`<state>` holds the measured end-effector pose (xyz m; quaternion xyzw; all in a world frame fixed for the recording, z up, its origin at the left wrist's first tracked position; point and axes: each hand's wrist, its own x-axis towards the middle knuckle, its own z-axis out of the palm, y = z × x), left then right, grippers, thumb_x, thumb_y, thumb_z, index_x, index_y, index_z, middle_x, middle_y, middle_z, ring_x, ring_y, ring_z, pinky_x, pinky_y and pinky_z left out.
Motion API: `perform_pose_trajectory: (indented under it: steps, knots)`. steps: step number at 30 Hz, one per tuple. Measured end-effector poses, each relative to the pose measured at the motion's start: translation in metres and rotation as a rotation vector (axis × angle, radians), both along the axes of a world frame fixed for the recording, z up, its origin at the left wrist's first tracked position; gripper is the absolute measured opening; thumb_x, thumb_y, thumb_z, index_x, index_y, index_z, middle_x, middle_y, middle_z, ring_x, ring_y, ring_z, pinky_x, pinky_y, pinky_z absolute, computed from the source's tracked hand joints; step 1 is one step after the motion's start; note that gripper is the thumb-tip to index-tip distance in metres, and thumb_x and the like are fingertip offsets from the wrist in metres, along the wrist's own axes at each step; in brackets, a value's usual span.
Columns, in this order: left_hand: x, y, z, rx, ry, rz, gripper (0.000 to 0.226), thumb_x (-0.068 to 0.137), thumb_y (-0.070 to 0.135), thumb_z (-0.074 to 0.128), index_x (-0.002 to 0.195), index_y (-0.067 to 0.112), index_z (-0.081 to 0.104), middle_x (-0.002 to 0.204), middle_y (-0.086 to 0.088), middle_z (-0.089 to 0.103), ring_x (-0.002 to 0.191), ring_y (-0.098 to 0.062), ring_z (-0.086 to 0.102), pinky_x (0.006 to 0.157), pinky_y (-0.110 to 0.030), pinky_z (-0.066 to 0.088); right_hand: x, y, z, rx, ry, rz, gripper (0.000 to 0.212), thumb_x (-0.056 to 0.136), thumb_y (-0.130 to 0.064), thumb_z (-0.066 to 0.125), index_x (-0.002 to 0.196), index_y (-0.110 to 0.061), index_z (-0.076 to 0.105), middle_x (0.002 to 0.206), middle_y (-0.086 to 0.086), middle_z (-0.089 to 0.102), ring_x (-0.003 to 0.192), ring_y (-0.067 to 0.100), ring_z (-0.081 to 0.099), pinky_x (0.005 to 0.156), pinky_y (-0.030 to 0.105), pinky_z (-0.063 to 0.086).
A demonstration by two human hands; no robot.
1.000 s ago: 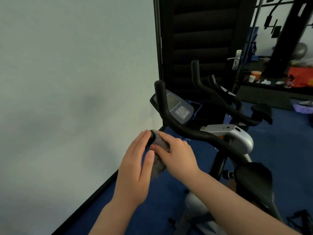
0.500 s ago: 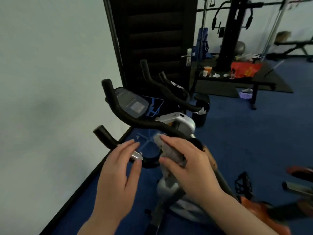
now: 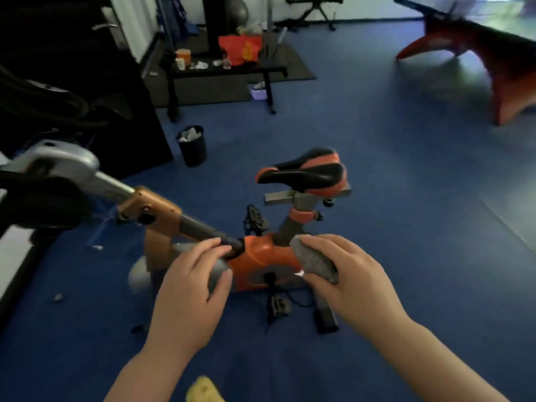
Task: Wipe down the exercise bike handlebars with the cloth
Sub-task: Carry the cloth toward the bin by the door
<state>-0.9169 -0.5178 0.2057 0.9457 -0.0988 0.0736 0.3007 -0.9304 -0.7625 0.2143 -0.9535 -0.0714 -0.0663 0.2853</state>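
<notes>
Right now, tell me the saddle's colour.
Black with orange trim, seen in the head view: saddle.

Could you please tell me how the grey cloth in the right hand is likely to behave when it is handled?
The grey cloth looks bunched into a wad inside the right hand, so it is probably soft and floppy rather than stiff. The fingers alone enclose it, suggesting it is light. Its fuzzy surface probably grips well and is unlikely to slip.
</notes>
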Motion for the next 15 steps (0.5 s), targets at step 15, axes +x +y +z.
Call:
perform_pose_trajectory:
  steps: [15]
  knots:
    - [0.162, -0.201, -0.015, -0.018, 0.001, -0.072, 0.034, 0.09, 0.024, 0.057, 0.124, 0.022, 0.059, 0.132, 0.011, 0.05, 0.123, -0.007, 0.044, 0.101, -0.025, 0.032, 0.126, -0.206, -0.012, -0.055, 0.11, -0.162, 0.049, 0.081, -0.034, 0.069, 0.124, -0.046, 0.05, 0.12, -0.026, 0.053, 0.104, 0.002, 0.052, 0.08, 0.023, 0.048]
